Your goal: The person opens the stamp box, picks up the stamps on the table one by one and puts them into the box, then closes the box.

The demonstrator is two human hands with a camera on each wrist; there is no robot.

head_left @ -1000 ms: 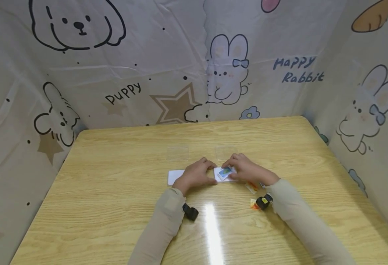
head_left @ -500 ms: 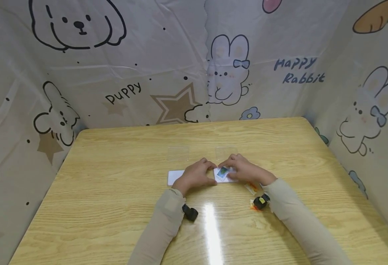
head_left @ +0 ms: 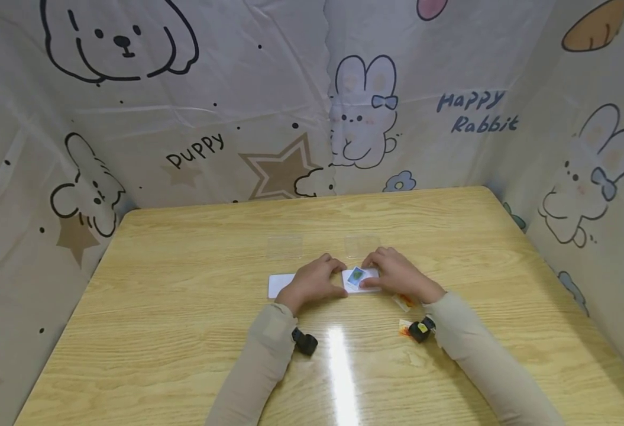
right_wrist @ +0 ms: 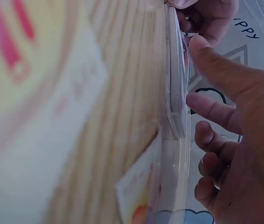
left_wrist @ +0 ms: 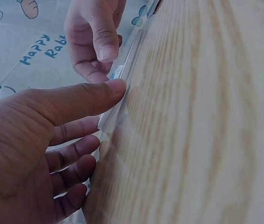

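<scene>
A white rectangular slab with clear edges (head_left: 350, 289) lies flat on the table. My left hand (head_left: 316, 279) holds its left end between thumb and index finger, as the left wrist view also shows. On the slab a small blue and green stamp-like picture (head_left: 356, 276) lies at a slant. My right hand (head_left: 395, 276) is over the slab's right end, thumb and fingers spread apart, just right of the picture. In the right wrist view the right thumb (right_wrist: 225, 65) is close to the slab (right_wrist: 175, 79); whether it touches cannot be told.
A second white slab (head_left: 280, 286) lies partly behind the left hand. Two clear flat pieces (head_left: 285, 247) (head_left: 361, 246) lie farther back. Orange and yellow printed pieces (head_left: 404, 327) (right_wrist: 139, 198) lie near the right wrist. Patterned cloth (head_left: 210, 89) stands behind the table.
The small picture has shifted slightly left on the slab. My right hand moved left with it, then drew back a little to the right, leaving more of it visible. My left hand stays put.
</scene>
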